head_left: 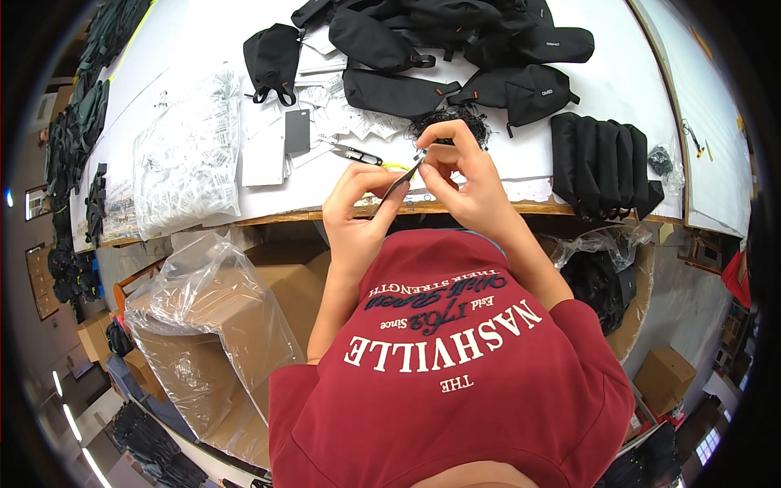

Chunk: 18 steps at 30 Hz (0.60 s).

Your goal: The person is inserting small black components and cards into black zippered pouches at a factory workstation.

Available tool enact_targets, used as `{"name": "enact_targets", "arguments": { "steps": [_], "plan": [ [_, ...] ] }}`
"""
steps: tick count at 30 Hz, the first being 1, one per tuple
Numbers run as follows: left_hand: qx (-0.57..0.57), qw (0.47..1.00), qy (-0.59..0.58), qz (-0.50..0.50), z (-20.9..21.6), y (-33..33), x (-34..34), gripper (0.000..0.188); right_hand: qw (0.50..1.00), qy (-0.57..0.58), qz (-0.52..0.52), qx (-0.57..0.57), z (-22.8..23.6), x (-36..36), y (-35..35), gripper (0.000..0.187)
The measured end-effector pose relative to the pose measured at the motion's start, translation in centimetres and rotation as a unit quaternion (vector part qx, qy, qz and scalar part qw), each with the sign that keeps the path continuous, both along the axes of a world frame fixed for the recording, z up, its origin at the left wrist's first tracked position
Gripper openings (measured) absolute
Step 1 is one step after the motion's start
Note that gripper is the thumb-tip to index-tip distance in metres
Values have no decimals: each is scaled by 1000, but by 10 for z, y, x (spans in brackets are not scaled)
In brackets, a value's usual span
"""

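Over the table's near edge, my left hand (356,205) pinches a thin dark card tag (398,184), seen nearly edge-on. My right hand (462,177) closes thumb and fingers at the tag's upper end; a small pale bit shows there, too small to make out. Just beyond the fingers lies a tangle of black strings (439,119). Black-handled thread snips (358,154) rest left of the hands, with something yellow beside them. A dark grey card (298,132) lies on white sheets (263,146) farther left, next to loose white labels (358,122).
Black pouches (399,91) are heaped at the back of the white table (521,167). More black pouches (606,167) stand in a row at the right. A clear bag of white labels (191,154) lies at left. Below the edge are a plastic-covered carton (203,358) and another box (663,378).
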State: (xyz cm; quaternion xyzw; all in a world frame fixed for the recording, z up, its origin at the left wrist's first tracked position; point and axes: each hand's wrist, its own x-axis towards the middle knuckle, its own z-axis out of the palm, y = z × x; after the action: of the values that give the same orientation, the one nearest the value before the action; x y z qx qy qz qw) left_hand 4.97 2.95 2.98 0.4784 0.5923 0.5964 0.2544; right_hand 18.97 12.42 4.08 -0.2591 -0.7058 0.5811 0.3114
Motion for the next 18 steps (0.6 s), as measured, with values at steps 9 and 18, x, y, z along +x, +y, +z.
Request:
{"name": "enact_targets", "arguments": {
  "steps": [9, 18],
  "plan": [
    [79, 994, -30, -65, 3, -2, -9, 13, 999, 12, -6, 33, 9, 15, 5, 10],
    [-123, 930, -264, -225, -4, 2, -8, 11, 998, -17, 66, 10, 5, 23, 5, 8]
  ]
}}
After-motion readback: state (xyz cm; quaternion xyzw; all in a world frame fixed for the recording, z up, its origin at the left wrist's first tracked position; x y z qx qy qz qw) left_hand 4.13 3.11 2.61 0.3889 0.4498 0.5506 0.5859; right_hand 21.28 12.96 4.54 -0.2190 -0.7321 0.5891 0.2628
